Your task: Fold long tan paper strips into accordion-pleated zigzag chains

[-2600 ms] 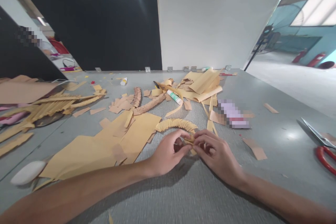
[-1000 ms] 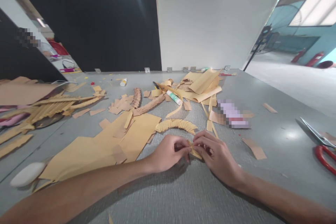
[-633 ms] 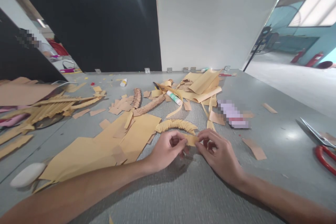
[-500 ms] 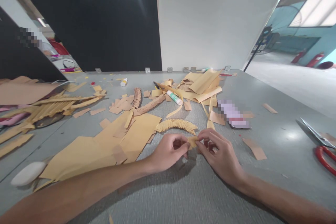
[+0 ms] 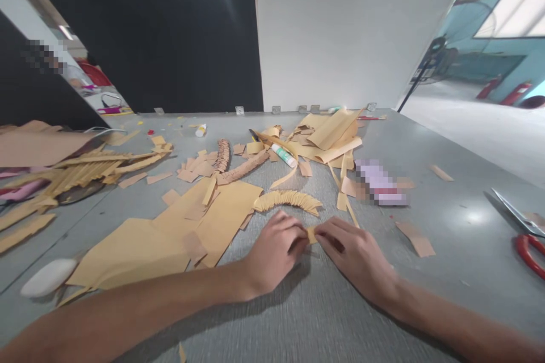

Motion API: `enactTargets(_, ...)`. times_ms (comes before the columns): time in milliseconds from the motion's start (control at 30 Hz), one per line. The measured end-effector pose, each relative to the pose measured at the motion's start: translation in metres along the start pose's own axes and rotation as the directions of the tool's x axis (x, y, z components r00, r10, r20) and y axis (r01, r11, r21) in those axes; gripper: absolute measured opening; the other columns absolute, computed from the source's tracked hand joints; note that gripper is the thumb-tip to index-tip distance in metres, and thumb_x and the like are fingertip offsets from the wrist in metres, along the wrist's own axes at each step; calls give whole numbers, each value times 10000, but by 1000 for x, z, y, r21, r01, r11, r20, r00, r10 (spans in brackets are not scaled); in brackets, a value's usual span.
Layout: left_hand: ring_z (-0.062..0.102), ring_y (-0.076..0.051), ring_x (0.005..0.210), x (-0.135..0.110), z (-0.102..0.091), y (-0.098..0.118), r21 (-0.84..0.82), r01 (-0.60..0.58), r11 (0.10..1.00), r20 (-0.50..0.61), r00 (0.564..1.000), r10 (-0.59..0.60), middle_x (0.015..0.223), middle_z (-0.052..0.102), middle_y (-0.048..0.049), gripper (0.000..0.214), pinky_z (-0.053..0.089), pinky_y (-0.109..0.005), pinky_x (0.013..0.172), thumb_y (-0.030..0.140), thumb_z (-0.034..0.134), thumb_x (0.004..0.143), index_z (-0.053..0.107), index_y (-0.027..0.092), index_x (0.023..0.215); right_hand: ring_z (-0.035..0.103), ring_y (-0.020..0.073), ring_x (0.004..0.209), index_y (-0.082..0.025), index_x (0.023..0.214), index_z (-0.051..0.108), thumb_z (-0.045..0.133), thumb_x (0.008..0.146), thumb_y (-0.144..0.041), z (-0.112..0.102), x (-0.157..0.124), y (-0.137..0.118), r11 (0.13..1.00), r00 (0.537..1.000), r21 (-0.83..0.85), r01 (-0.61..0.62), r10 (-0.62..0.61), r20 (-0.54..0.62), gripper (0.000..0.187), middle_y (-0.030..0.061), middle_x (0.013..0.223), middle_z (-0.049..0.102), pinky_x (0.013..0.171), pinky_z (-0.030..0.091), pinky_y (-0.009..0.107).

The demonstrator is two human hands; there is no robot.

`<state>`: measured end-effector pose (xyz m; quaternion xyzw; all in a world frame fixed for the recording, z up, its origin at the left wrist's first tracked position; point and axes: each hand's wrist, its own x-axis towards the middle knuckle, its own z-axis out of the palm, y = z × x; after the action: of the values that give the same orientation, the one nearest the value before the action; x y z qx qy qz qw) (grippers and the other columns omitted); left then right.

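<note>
- Two hands work close together above the grey table (image 5: 264, 329), and one small yellow paper piece (image 5: 312, 235) is between their fingertips.
- The left hand (image 5: 275, 252) has changed most: half a second ago its thumb was visible with a round gap under the index finger; now it is turned over, the knuckles are up and the thumb is mostly hidden.
- Its fingers are curled together and seem to pinch the left edge of the piece, although the contact itself is partly covered.
- The right hand (image 5: 357, 255) has stayed almost in the same place, but its fingers are flatter now; thumb and index finger hold the right edge.
- Of the piece, only a short part is visible. I judge that it is being folded or pressed, but I cannot tell if a crease is made already.
- Just beyond the hands, the pleated yellow strip (image 5: 287, 201) lies curved and apart from them, as it did before; so the work, in my judgement, concerns only the small piece at this moment.
- The glue stick (image 5: 284, 155) also remains lying farther back, untouched.
</note>
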<state>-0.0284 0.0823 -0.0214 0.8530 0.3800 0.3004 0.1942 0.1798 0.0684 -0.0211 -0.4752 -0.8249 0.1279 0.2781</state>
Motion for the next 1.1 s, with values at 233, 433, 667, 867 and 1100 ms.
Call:
enactTargets(233,566,-239,1007,-9,-2,-5,259,-213,942,128,974,185,1056,698,-88,236,483,-401,884,124,476,1007,686,166,1106,684,188,854,-197,1036,712,450,1044,-172,-6,-2,4,972,977,-107,209,-203,64,264,70,976,713,728,536,303)
enactTargets(433,562,-241,1026,-9,-3,-9,231,-203,951,109,977,182,1101,697,-89,252,488,-393,900,71,493,977,683,165,1114,683,177,856,-201,1048,706,458,1027,-124,-6,-1,4,963,973,-153,220,-205,106,260,65,997,697,682,526,276)
enactTargets(667,534,-233,1041,-8,-2,-7,181,-210,961,89,976,197,1101,687,-79,253,493,-372,912,52,463,990,687,142,1065,674,178,877,-196,1048,688,428,1000,-49,-7,-2,5,962,966,-130,241,-224,128,303,65,1035,682,680,512,279)
enactTargets(867,556,-248,1090,-5,-2,-8,212,-263,941,144,961,236,1146,666,-104,233,493,-394,927,50,471,974,653,148,1084,676,195,982,-195,1072,679,441,1006,-49,-5,-1,5,965,963,-65,253,-245,112,287,82,1132,698,794,557,325)
enactTargets(1100,581,-290,1190,-8,-5,-8,275,-287,918,241,945,223,1206,661,-145,358,456,-429,1000,55,508,913,532,142,1260,698,244,990,-157,1133,658,455,984,-56,-11,-2,-3,910,924,-175,375,-351,156,272,128,1144,724,783,614,377)
